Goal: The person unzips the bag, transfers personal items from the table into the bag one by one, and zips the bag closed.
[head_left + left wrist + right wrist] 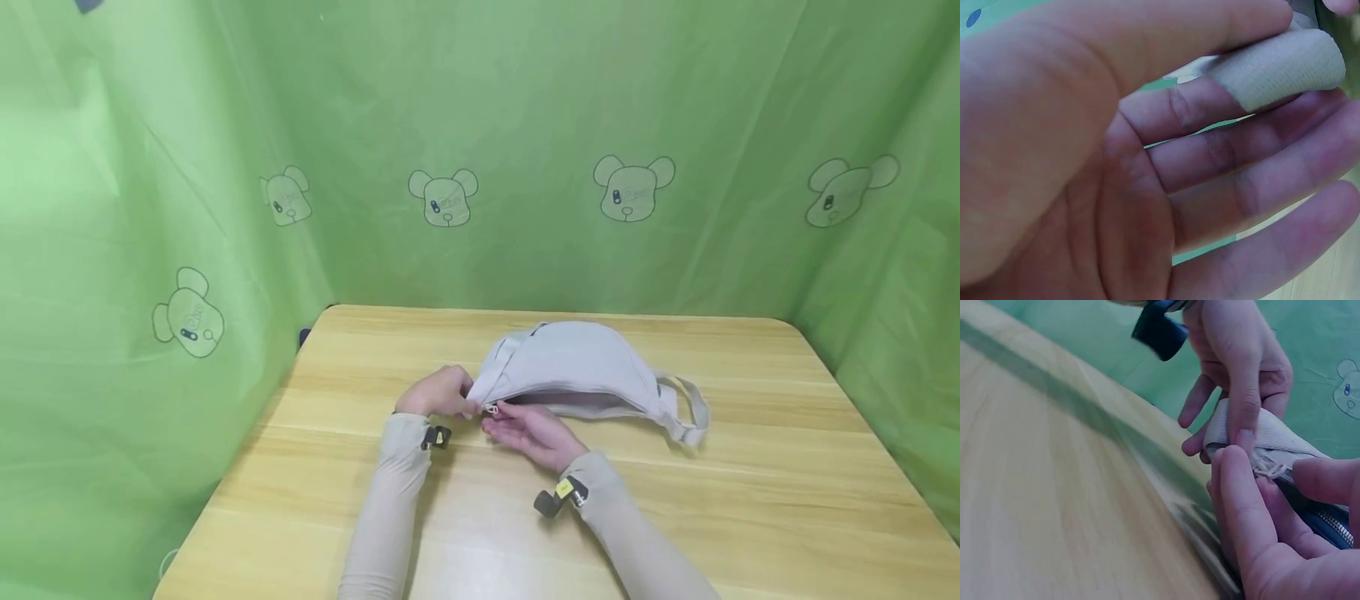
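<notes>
A pale grey waist bag (pixel 577 358) lies on the wooden table (pixel 465 517), its long front zipper gaping. My left hand (pixel 441 392) pinches the bag's left end between thumb and index finger. In the left wrist view that fabric end (pixel 1285 69) passes under the thumb, while the other fingers are spread loosely. My right hand (pixel 536 435) is at the same end, its thumb and fingertips around the zipper pull (pixel 491 408). The right wrist view shows the pull's pale cord loops (pixel 1269 464) between these fingertips, beside metal zipper teeth (pixel 1336 528).
The bag's strap (pixel 697 408) loops out on the right side over the tabletop. A green curtain (pixel 525 100) printed with bear heads hangs behind the table and along both sides. Small black devices (pixel 558 497) are worn on both wrists over light sleeves.
</notes>
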